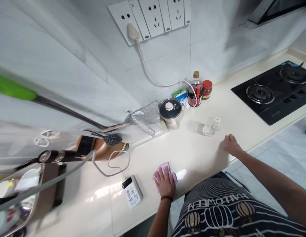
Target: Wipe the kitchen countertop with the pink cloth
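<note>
My left hand lies on a crumpled pink-purple cloth, pressing it to the white countertop, fingers spread over it. A dark band is round that wrist. Near the counter's front edge, my right hand rests with its fingers curled in, and nothing shows in them. Just beyond it, up and to the left, stands a small clear glass jar, apart from the hand. A white power bank with a dark display and a grey cable sits left of the cloth.
At the wall are a small electric pot, a dark sauce bottle, a red-lidded jar and a silvery mitt. A gas hob is at right. A copper-coloured pan and a dish bin stand left.
</note>
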### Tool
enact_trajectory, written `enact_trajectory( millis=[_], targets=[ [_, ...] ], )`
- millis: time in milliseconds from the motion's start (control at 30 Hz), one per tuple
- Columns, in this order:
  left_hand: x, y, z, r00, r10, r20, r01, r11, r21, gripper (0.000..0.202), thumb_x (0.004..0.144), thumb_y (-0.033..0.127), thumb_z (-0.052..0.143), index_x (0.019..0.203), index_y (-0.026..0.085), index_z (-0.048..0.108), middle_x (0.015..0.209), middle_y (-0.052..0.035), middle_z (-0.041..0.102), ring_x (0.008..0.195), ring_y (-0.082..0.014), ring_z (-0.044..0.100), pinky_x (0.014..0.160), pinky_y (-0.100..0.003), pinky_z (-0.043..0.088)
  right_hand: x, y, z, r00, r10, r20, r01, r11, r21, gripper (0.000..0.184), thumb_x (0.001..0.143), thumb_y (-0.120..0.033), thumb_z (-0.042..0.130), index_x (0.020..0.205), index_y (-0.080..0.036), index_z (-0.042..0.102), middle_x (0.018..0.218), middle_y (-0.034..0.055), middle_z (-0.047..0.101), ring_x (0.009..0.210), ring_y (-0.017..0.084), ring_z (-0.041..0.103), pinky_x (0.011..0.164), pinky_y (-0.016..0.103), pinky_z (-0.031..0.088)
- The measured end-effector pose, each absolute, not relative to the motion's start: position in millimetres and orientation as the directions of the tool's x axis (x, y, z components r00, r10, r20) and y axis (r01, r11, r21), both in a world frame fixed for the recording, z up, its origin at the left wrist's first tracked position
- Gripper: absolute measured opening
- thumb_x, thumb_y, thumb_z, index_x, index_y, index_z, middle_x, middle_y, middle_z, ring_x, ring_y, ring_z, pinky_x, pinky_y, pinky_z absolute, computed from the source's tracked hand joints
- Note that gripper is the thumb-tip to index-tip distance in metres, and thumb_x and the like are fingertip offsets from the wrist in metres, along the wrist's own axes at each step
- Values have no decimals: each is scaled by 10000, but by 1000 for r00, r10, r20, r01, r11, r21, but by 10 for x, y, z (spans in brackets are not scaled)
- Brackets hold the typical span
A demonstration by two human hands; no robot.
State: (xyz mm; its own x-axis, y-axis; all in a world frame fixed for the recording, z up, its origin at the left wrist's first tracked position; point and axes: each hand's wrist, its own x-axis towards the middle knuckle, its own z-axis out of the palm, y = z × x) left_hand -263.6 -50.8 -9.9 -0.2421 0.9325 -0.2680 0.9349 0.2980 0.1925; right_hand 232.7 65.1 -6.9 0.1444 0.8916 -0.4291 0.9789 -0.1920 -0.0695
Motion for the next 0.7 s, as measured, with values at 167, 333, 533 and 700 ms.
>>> enact_trajectory(
  millis=[167,333,533,700],
  targets=[
    [-2514,661,149,-269,913,-306,909,346,231,640,1060,376,428,1686,246,387,1816,-117,224,1691,-356,110,1344,-648,130,2312,661,-47,142,899,-415,981,-185,-66,888,879,-400,641,1636,-58,327,1720,273,301,1633,455,217,1313,557,291],
    [-2181,1271,269,-137,934,-331,929,237,283,648,1075,339,366,1701,175,334,1820,-171,159,1682,-392,89,1333,-683,88,2292,659,-8,132,906,-402,981,-179,-80,902,875,-397,658,1646,-85,307,1716,274,320,1622,451,251,1300,564,309],
    [-1262,566,201,259,900,-350,906,-100,412,616,1013,353,524,1628,326,501,1797,-51,293,1686,-336,153,1377,-579,102,2269,662,33,155,882,-444,972,-216,-89,915,882,-387,639,1660,-56,286,1753,257,239,1643,441,190,1317,528,284],
    [-811,-23,94,584,744,-324,757,-355,549,657,986,452,571,1632,378,481,1801,-31,282,1686,-338,168,1370,-638,102,2275,674,36,140,886,-443,976,-199,-89,943,876,-405,641,1663,-44,265,1740,282,262,1633,466,203,1315,553,270]
  ],
)
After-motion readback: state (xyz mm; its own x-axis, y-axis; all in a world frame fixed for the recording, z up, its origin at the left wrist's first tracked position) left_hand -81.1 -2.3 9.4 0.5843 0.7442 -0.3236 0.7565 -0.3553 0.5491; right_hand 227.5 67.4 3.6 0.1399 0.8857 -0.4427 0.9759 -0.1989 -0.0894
